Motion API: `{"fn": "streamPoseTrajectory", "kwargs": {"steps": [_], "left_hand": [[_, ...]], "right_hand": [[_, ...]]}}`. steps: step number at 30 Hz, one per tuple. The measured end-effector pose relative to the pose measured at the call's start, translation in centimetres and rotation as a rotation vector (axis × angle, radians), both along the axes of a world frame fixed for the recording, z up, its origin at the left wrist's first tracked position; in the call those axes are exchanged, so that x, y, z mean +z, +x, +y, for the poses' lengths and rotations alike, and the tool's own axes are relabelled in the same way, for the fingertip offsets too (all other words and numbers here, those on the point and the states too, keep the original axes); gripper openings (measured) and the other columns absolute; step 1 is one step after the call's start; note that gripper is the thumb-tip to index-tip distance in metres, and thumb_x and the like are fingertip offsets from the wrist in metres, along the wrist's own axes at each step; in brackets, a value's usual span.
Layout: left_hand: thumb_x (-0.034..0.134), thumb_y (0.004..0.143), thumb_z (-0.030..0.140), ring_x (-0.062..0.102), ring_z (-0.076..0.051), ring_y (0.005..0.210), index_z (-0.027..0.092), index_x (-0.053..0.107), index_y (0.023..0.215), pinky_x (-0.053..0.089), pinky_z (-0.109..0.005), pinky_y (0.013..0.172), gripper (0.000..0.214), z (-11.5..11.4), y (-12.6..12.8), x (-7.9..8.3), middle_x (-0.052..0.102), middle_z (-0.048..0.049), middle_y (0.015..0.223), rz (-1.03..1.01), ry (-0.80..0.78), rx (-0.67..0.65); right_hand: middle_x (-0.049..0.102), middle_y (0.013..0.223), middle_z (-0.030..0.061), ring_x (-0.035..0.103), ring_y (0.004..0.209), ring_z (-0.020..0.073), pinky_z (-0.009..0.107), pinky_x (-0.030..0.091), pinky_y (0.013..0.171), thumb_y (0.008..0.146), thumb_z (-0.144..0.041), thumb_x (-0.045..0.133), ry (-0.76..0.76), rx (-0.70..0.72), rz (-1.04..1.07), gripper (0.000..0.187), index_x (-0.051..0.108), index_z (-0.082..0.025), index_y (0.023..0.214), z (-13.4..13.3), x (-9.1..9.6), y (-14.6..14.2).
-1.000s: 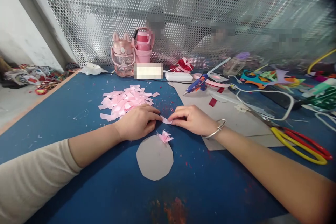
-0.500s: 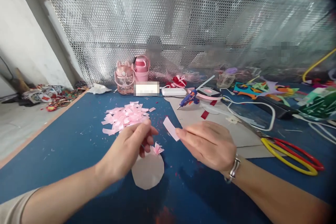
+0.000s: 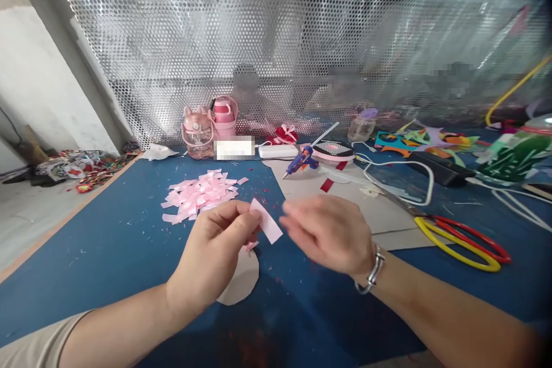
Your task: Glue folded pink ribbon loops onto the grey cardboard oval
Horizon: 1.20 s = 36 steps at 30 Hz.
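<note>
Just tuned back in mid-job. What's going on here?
A person's left hand pinches a pale pink strip above the blue table. The right hand is close by but apart from the strip, its fingers blurred. The grey disc lies partly hidden behind the left hand, with a bit of pink at its far edge. Beyond sits a pile of pink strips; the glue gun and scissors are off to the right, unheld.
</note>
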<state>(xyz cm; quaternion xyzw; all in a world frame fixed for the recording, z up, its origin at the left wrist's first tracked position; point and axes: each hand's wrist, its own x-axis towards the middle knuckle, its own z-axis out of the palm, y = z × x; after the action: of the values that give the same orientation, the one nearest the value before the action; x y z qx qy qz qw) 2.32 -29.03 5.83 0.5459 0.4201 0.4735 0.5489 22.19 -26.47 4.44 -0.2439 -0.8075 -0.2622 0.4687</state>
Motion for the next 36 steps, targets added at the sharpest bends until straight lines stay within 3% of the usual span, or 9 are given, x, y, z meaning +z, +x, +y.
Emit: {"fn": "streamPoseTrajectory", "kwargs": {"steps": [3, 5, 7, 10, 13, 19, 29, 33, 36], "left_hand": [[0.067, 0.079, 0.034, 0.047, -0.011, 0.061, 0.017, 0.067, 0.062, 0.038, -0.022, 0.061, 0.023, 0.6, -0.2, 0.0, 0.056, 0.0021, 0.060, -0.011, -0.042, -0.005], [0.067, 0.079, 0.035, 0.047, -0.011, 0.061, 0.017, 0.066, 0.061, 0.038, -0.023, 0.061, 0.025, 1.0, -0.3, -0.2, 0.056, 0.0016, 0.060, 0.003, -0.079, -0.033], [0.067, 0.078, 0.037, 0.047, -0.011, 0.060, 0.017, 0.065, 0.060, 0.038, -0.024, 0.062, 0.027, 1.2, -0.4, -0.5, 0.057, 0.0011, 0.059, 0.024, -0.103, -0.067], [0.067, 0.077, 0.039, 0.049, -0.012, 0.061, 0.017, 0.064, 0.060, 0.039, -0.025, 0.063, 0.028, 1.3, -0.5, -0.8, 0.058, 0.0003, 0.059, 0.066, -0.108, -0.076], [0.066, 0.077, 0.040, 0.049, -0.013, 0.061, 0.017, 0.065, 0.062, 0.038, -0.025, 0.061, 0.028, 1.1, -0.5, -0.7, 0.058, -0.0003, 0.059, 0.122, -0.103, -0.074], [0.068, 0.079, 0.040, 0.051, -0.012, 0.060, 0.018, 0.067, 0.063, 0.042, -0.023, 0.059, 0.027, 0.5, 0.0, -0.3, 0.059, 0.0007, 0.060, 0.104, -0.047, -0.089], [0.069, 0.083, 0.038, 0.054, -0.011, 0.061, 0.018, 0.069, 0.063, 0.043, -0.021, 0.061, 0.028, -0.5, -0.1, -0.4, 0.065, -0.0002, 0.063, -0.057, -0.086, -0.194], [0.073, 0.079, 0.040, 0.048, -0.009, 0.054, 0.017, 0.068, 0.060, 0.037, -0.020, 0.052, 0.030, -0.5, -0.1, -0.1, 0.062, -0.0003, 0.059, -0.045, -0.130, -0.204], [0.072, 0.080, 0.039, 0.053, -0.011, 0.058, 0.018, 0.071, 0.064, 0.043, -0.021, 0.057, 0.027, -0.6, -0.1, -0.4, 0.064, -0.0013, 0.061, -0.079, -0.099, -0.203]], "right_hand": [[0.065, 0.056, -0.0023, 0.057, 0.045, 0.0100, 0.023, 0.044, 0.047, 0.092, -0.018, 0.059, -0.207, -0.169, 0.162, 0.007, 0.066, -0.015, 0.091, 1.6, -0.4, 0.4], [0.068, 0.063, -0.0025, 0.063, 0.052, 0.0099, 0.020, 0.048, 0.050, 0.093, -0.011, 0.053, -0.328, -0.086, 0.144, 0.016, 0.063, -0.016, 0.105, 1.8, -0.5, 0.5], [0.074, 0.082, 0.0004, 0.070, 0.070, 0.0097, 0.018, 0.055, 0.062, 0.090, -0.007, 0.054, -0.405, 0.109, 0.103, 0.028, 0.058, -0.018, 0.116, 1.3, -0.3, 0.3], [0.075, 0.093, 0.0030, 0.071, 0.085, 0.0096, 0.018, 0.057, 0.077, 0.086, -0.006, 0.062, -0.363, 0.295, 0.013, 0.020, 0.064, -0.019, 0.102, 0.1, 0.2, 0.0], [0.075, 0.086, 0.0037, 0.070, 0.078, 0.0091, 0.018, 0.057, 0.076, 0.086, -0.008, 0.066, -0.284, 0.300, -0.062, 0.010, 0.067, -0.017, 0.090, -0.5, 0.4, 0.0], [0.076, 0.086, 0.0036, 0.071, 0.079, 0.0093, 0.018, 0.059, 0.075, 0.087, -0.010, 0.066, -0.263, 0.213, -0.035, 0.009, 0.066, -0.018, 0.090, -1.0, -0.1, -0.2], [0.076, 0.090, 0.0056, 0.073, 0.084, 0.0106, 0.019, 0.061, 0.075, 0.082, -0.005, 0.067, -0.382, 0.363, 0.102, 0.015, 0.065, -0.019, 0.086, -1.9, 0.3, -0.8], [0.076, 0.082, 0.0026, 0.073, 0.075, 0.0105, 0.018, 0.061, 0.069, 0.081, -0.008, 0.068, -0.504, 0.416, 0.202, 0.012, 0.066, -0.020, 0.080, -1.9, 0.8, -0.9], [0.075, 0.079, 0.0006, 0.071, 0.066, 0.0096, 0.017, 0.059, 0.062, 0.079, -0.010, 0.069, -0.549, 0.413, 0.246, 0.013, 0.065, -0.022, 0.077, -2.0, 0.8, -0.9]]}}
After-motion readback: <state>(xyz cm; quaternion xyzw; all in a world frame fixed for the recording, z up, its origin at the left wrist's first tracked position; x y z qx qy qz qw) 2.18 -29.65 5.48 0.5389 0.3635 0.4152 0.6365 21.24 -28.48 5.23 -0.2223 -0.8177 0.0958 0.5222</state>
